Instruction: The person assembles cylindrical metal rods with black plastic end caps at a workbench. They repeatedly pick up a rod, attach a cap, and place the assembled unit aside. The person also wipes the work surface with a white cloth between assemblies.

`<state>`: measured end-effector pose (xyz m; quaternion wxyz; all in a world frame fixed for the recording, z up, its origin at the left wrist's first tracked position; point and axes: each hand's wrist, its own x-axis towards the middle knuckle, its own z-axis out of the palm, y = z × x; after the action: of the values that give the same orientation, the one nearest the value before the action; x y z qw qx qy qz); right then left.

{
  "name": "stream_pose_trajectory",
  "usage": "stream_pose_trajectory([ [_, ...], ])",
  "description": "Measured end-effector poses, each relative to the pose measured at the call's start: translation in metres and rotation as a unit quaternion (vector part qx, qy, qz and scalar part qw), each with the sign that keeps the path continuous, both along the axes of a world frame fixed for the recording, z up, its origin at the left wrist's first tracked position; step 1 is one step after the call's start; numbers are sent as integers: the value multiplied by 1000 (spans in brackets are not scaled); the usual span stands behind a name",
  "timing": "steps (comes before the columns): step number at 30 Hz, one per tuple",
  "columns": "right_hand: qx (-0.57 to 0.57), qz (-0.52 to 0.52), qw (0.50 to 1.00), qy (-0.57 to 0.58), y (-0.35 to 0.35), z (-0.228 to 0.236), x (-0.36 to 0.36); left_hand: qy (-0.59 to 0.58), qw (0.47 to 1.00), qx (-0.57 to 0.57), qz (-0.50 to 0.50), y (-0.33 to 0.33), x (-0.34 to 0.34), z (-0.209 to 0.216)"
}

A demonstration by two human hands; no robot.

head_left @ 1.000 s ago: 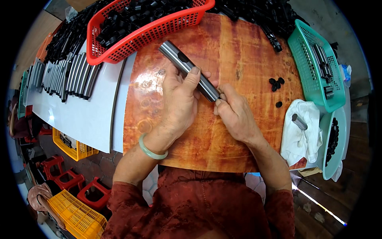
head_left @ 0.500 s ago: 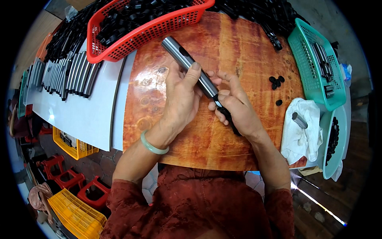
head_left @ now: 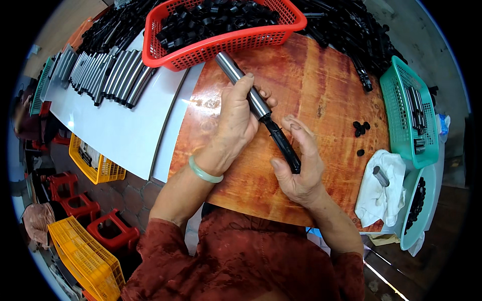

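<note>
1. Head view, my left hand: my left fingers (head_left: 244, 84) are wrapped round a silver tube (head_left: 257, 104), thumb along its upper side and fingertips curling out past its far edge. The tube slants through the grip, its upper end up and left of my thumb, its lower end down toward my right hand.
2. A long black insert (head_left: 283, 143) runs on from that lower end, below and right of my left fingers.
3. My right fingers (head_left: 297, 131) are spread well away from the thumb, gripping nothing that I can see. The insert's far end lies between them in the view; I cannot tell whether it touches my palm.
4. Under both sets of fingers is the wood-patterned table (head_left: 326, 165). Right of my right fingers lie small black caps (head_left: 358, 129), one apart from the cluster.
5. Farther right and lower, a short metal piece (head_left: 380, 176) rests on a white cloth (head_left: 370, 200); beyond my right fingers stands a green basket (head_left: 397, 90) with tubes in it.
6. Above my left fingers is a red basket (head_left: 226, 48) of black rings (head_left: 216, 24). Well left of them, more silver tubes (head_left: 118, 75) lie in a row.
</note>
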<state>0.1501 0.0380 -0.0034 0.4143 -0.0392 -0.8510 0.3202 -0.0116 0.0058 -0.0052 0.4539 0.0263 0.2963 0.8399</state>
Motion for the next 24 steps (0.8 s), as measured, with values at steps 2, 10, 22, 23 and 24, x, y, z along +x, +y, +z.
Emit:
stream_pose_trajectory([
  [2,19,25,999,42,3,-5,-5,-23,999,24,10,1,3,0],
  [10,32,59,996,-58,7,7,1,-61,997,52,1,-1,4,-5],
  [22,28,33,999,-5,4,-5,-8,-73,987,118,-84,-2,17,-13],
  [23,52,39,998,-10,5,-6,-6,-75,985,123,-93,-1,18,-9],
  [24,53,40,998,-8,6,-6,-4,-77,984,128,-102,0,17,-3],
])
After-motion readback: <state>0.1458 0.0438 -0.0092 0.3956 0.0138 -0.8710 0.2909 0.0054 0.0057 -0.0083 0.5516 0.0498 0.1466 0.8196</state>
